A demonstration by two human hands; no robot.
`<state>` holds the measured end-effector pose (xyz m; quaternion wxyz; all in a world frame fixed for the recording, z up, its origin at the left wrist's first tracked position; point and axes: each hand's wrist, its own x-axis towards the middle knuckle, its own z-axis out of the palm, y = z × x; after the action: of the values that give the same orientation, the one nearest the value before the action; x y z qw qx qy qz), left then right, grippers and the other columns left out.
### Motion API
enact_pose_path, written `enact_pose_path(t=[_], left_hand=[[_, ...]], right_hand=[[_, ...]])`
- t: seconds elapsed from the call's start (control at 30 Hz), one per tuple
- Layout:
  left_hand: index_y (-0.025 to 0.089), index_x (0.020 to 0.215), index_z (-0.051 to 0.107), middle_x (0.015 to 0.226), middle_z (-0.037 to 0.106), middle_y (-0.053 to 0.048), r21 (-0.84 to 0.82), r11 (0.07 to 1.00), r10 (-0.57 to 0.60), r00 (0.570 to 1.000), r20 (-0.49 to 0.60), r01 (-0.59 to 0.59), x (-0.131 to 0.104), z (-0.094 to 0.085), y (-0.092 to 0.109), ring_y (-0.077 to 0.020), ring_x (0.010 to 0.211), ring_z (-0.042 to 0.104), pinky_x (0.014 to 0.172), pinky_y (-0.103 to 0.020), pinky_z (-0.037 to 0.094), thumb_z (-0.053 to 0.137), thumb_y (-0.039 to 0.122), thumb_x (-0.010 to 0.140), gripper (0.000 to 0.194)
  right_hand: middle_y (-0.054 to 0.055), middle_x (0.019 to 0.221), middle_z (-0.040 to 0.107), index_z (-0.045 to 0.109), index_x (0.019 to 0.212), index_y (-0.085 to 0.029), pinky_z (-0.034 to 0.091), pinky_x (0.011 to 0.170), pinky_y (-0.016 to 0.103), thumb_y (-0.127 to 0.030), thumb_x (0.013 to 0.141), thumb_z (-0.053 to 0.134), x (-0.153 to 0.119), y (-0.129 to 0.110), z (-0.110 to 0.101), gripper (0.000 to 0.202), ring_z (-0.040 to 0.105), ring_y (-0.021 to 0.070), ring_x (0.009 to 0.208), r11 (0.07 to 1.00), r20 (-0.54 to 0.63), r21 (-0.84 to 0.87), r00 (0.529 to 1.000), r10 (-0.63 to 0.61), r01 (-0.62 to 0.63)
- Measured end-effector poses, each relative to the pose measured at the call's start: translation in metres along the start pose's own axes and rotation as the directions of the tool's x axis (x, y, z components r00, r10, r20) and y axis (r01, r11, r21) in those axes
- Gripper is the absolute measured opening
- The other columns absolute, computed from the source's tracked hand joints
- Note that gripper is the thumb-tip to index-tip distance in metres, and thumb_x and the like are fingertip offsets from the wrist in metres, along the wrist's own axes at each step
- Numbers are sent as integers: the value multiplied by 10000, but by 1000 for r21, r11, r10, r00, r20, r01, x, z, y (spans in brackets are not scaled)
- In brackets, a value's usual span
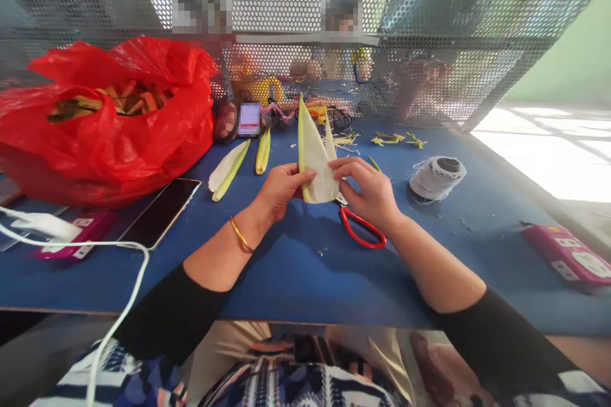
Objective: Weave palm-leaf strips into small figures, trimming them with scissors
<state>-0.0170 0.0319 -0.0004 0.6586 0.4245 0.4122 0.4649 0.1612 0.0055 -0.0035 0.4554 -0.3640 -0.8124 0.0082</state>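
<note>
The blue counter (334,296) spans the view, with a perforated screen (291,9) standing along its far side, behind the red bag (143,165), which is open at the top and filled with strips. A dark-faced phone (162,213) lies just in front of the bag, toward its right. A magenta pack (568,254) lies far to the bag's right. The left hand (281,187) and right hand (370,194), both right of the bag, hold a pale leaf (317,175) raised over the counter: left fingers clamped on its lower left edge, right fingers on its right edge. Well right of the bag stands a spool of white thread (436,181); nearer it, red-handled scissors (360,232). Just right of the bag lie two loose leaf pieces (229,168).
</note>
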Motion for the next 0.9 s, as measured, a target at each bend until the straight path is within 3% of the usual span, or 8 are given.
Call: enact_pose_path(t=[0.17,0.47,0.63,0.7,0.8,0.9], left_hand=[[116,742,701,678,686,-38,4,1000,-6,999,-47,6,1,0,1,-141,552,610,535,-277,513,748,198,631,146],[139,726,694,662,674,-12,138,988,84,989,-119,-68,7,-5,-4,-121,534,575,474,-226,434,734,237,622,149],[146,735,700,650,678,-12,85,995,67,990,-127,-56,6,-4,-1,-118,522,576,488,-231,453,705,209,668,92],[136,740,705,665,691,-29,20,1000,-6,994,-109,9,5,-5,4,-118,531,591,502,-228,473,691,187,694,70],[110,750,711,697,707,-64,-67,982,-177,984,12,178,3,-5,10,-116,553,613,532,-220,505,657,161,742,75],[102,764,714,716,712,-72,-113,967,-226,973,49,230,2,-4,11,-117,576,629,539,-211,516,631,143,771,93]], right_hand=[[68,990,713,552,790,-226,524,851,348,-93,839,482,3,1,-1,158,677,176,943,999,-75,11,997,32,-31],[60,991,699,537,780,-230,525,822,346,-80,787,498,2,10,-2,156,672,179,921,998,-56,-36,997,44,-46],[57,968,685,531,803,-230,513,820,330,-76,795,495,0,12,1,158,658,177,925,999,33,2,999,42,-42],[54,945,680,533,808,-224,508,805,312,-53,771,493,-1,11,4,180,653,169,904,998,107,66,994,16,-23],[41,906,670,548,809,-215,496,783,288,-29,725,476,-3,5,7,216,636,157,867,979,247,203,967,-58,6],[33,881,650,567,783,-206,483,766,279,-46,708,456,-3,-1,7,209,611,147,824,959,335,284,939,-82,-17]])
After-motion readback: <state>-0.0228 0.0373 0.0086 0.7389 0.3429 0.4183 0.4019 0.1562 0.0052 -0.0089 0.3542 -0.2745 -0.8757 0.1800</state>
